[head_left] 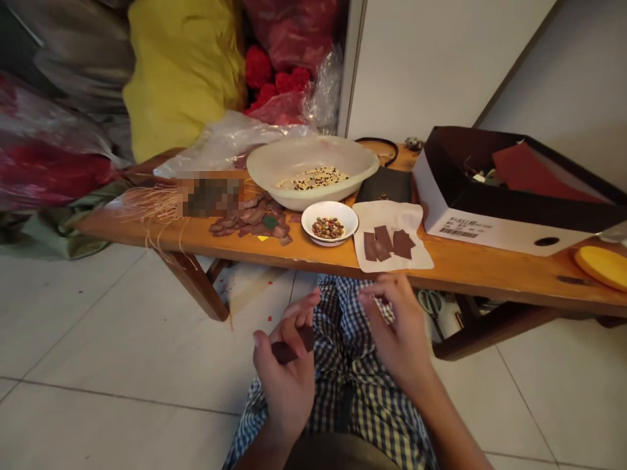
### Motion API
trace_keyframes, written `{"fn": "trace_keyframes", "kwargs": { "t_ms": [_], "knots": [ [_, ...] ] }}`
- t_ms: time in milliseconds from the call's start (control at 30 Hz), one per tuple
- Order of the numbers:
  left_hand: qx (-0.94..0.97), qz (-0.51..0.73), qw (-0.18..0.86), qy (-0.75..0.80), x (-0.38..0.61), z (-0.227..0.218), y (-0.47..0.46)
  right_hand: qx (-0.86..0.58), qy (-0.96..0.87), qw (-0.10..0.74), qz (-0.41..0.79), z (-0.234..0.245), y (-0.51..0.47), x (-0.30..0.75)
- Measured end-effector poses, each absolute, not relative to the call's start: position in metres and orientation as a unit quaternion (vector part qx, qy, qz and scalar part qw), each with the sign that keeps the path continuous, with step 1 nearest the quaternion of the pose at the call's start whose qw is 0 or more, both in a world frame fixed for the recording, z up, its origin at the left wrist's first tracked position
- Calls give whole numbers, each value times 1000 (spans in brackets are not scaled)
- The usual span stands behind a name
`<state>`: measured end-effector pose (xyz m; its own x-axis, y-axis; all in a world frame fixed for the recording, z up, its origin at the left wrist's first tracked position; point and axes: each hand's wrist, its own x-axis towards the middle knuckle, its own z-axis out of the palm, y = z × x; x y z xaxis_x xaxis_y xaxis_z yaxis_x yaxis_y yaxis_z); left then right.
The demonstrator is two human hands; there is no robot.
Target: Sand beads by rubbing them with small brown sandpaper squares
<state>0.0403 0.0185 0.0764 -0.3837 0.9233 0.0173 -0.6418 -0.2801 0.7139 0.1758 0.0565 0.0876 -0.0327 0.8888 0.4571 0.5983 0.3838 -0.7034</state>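
My left hand (289, 372) is closed on a small dark brown piece (287, 351), flat like leather or card, held between the thumb and fingers above my lap. To its right, in front of the bench edge, my right hand (399, 333) has its thumb and forefinger tips together in a pinch; whatever is between them is too small to make out. Beyond it, several similar brown pieces (383, 245) lie on a white cloth or sheet (416, 258). A small white bowl (351, 230) of mixed coloured beads (327, 228) stands beside that sheet.
On the wooden bench (470, 267) stand a large pale basin (264, 170) with light and dark beads, and a black-and-white box (490, 228). Brown scraps (255, 222) and pale strings (151, 202) lie leftward. Scissors (432, 307) are below; a yellow lid (605, 264) is far right.
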Motion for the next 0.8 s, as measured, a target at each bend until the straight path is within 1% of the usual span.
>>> {"fn": "trace_keyframes", "kwargs": {
  "t_ms": [67, 100, 167, 267, 367, 467, 533, 567, 600, 700, 800],
  "knots": [
    [196, 765, 515, 332, 34, 71, 16, -521, -732, 427, 100, 112, 90, 170],
    [188, 765, 514, 338, 30, 69, 15, -532, -750, 390, 46, 122, 110, 165],
    [172, 765, 510, 353, 20, 62, 14, -541, -806, 233, -63, 136, 151, 155],
    [141, 755, 514, 381, -1, 55, 20, -511, -836, 168, -103, 142, 197, 146],
    [129, 757, 506, 392, -26, 60, 44, -490, -850, 160, -109, 142, 204, 151],
    [143, 766, 507, 369, -52, 83, 91, -478, -849, 194, -114, 142, 175, 172],
    [142, 761, 524, 355, -69, 105, 131, -452, -837, 296, -84, 139, 147, 191],
    [132, 754, 533, 359, -76, 114, 150, -441, -831, 333, -62, 136, 133, 200],
    [133, 747, 539, 365, -83, 123, 167, -434, -829, 350, -47, 131, 119, 210],
    [138, 731, 545, 386, -100, 135, 205, -425, -826, 366, -48, 110, 89, 232],
    [160, 704, 544, 427, -110, 132, 224, -423, -832, 356, -50, 92, 76, 240]
  ]
}}
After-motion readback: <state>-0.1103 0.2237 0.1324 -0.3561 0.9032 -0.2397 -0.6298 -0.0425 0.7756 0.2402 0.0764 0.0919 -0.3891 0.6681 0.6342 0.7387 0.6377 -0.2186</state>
